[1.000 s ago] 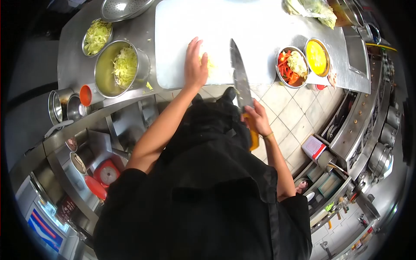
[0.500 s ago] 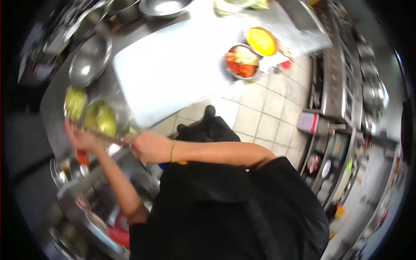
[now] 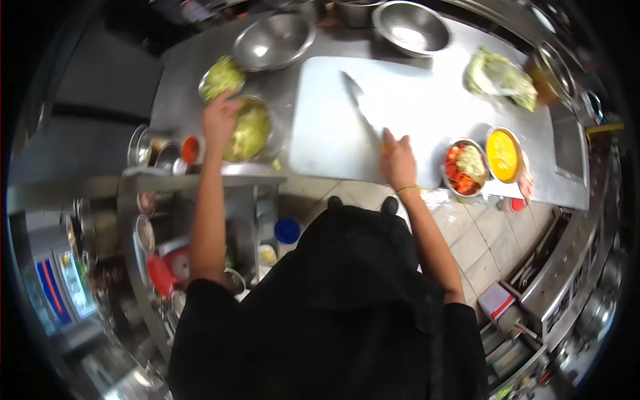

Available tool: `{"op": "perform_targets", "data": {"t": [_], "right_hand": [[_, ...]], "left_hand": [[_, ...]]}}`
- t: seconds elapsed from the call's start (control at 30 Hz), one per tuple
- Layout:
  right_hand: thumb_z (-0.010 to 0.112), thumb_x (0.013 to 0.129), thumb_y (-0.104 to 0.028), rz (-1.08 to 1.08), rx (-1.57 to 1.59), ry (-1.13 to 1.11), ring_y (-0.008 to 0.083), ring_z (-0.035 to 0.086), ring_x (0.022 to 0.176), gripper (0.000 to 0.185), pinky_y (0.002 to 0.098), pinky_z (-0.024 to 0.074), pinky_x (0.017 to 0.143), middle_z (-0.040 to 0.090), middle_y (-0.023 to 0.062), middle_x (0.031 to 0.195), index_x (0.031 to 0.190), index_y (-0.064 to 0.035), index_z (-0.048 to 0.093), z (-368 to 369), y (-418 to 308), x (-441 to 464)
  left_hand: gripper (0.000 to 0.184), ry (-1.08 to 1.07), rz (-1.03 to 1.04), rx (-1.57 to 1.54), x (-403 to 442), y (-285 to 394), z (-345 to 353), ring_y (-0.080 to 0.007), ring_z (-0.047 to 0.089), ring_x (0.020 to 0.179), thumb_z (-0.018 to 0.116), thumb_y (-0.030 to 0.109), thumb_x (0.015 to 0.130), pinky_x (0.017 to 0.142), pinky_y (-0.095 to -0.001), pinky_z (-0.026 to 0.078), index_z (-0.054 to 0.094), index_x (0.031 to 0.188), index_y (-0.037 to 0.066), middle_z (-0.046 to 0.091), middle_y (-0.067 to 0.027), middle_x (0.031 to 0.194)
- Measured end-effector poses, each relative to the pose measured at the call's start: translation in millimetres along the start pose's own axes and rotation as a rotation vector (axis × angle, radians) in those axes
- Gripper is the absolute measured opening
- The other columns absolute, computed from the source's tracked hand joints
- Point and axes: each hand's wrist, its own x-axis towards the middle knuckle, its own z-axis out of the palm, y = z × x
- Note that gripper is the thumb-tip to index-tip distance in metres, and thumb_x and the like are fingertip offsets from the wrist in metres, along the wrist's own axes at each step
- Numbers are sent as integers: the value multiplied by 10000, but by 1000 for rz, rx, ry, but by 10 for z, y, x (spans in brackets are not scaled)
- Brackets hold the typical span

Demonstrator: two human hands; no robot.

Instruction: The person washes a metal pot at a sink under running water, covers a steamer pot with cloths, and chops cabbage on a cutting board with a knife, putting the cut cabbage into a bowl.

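Note:
My right hand point(image 3: 399, 162) is closed on the handle of a long kitchen knife point(image 3: 361, 101). The blade points away from me across the white cutting board point(image 3: 320, 143). On the left, my left hand point(image 3: 221, 119) is over the rims of two metal bowls, its fingers apart and pointing forward; whether they touch a rim I cannot tell. The smaller bowl behind it has shredded green leaves point(image 3: 224, 78). More pale green shreds point(image 3: 249, 131) lie in the larger bowl beside the hand.
Right of the board stand a bowl of red and pale chopped food point(image 3: 465, 167) and a bowl of yellow liquid point(image 3: 503, 155). A bagged lettuce point(image 3: 500, 79) lies behind them. Two metal bowls point(image 3: 275, 42) point(image 3: 412, 28) stand at the back. A blue lid point(image 3: 287, 231) is below the table edge.
My hands have moved apart: the right has brought the knife from the left-hand bowls to over the board, while the left has left the knife and stays by the bowls. My view has turned.

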Motion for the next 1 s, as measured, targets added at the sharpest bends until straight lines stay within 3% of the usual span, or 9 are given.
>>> {"op": "perform_targets", "data": {"t": [0.1, 0.13, 0.2, 0.3, 0.4, 0.47, 0.73, 0.8, 1.0], "right_hand": [[595, 743, -51, -112, -236, -133, 379, 527, 1027, 452, 456, 486, 783, 518, 246, 1142, 1191, -40, 539, -90, 236, -10], [619, 733, -68, -42, -178, -134, 363, 503, 1079, 462, 450, 475, 823, 505, 230, 1171, 1190, -55, 552, -430, 75, -21], [669, 738, -104, -75, 16, -86, 364, 514, 1047, 456, 454, 459, 842, 515, 206, 1138, 1182, -59, 573, -1073, 105, 65], [656, 762, -73, -135, 180, 17, 367, 557, 936, 384, 429, 465, 838, 564, 189, 1053, 1140, -47, 594, -1734, 561, 244], [674, 732, -55, -41, 432, -3, 350, 578, 966, 374, 420, 475, 847, 600, 196, 1018, 1100, -50, 610, -2295, 1199, 438], [684, 719, -8, 23, 199, 359, 321, 604, 941, 377, 402, 482, 859, 627, 141, 1000, 1086, -73, 629, -2457, 1996, 760], [762, 633, -128, -52, -629, 247, 387, 395, 1233, 856, 587, 452, 884, 284, 142, 1436, 1377, -288, 369, -2348, 4305, 2303], [756, 613, -119, -60, -463, 213, 420, 418, 1197, 794, 520, 469, 916, 330, 169, 1405, 1332, -230, 439, -2343, 4424, 2497], [719, 635, -142, -16, -155, 507, 381, 525, 1065, 500, 427, 456, 912, 528, 200, 1141, 1113, -61, 596, -2602, 4450, 2095]], "left_hand": [[499, -96, -75, 144, -27, -92, 164, -233, 655, 951, 565, -63, 801, 838, -308, 488, 568, 1276, 93, 680, -148, 1039], [685, -126, 149, 288, -26, -290, 173, -298, 532, 1197, 597, -93, 741, 998, -337, 415, 457, 1379, 113, 551, -187, 1286], [901, -249, 34, 482, -115, -214, 175, -333, 240, 1406, 606, -112, 679, 1117, -388, 275, 244, 1478, 91, 272, -189, 1507], [811, -73, 129, 572, -293, 95, 205, -327, 426, 1299, 582, -108, 706, 1039, -360, 379, 321, 1450, 79, 400, -220, 1427], [624, -15, -52, 16, -383, 146, 145, -234, 607, 1019, 559, -79, 786, 864, -303, 485, 428, 1384, 44, 581, -191, 1238], [436, -3, -139, -158, -567, 715, 262, -114, 596, 779, 528, -44, 861, 710, -241, 492, 508, 1296, -6, 664, -126, 1031], [400, -20, -210, -146, -1619, 1960, 995, -117, 598, 788, 539, -37, 861, 762, -256, 486, 528, 1261, -25, 655, -103, 988], [414, -106, -100, 177, -1816, 2143, 961, -118, 603, 803, 550, -43, 843, 783, -274, 485, 536, 1256, -16, 663, -96, 973], [303, 93, -442, -84, -2241, 2575, 1069, -178, 619, 885, 552, -16, 843, 910, -327, 443, 612, 1140, -6, 677, -81, 952]]}}
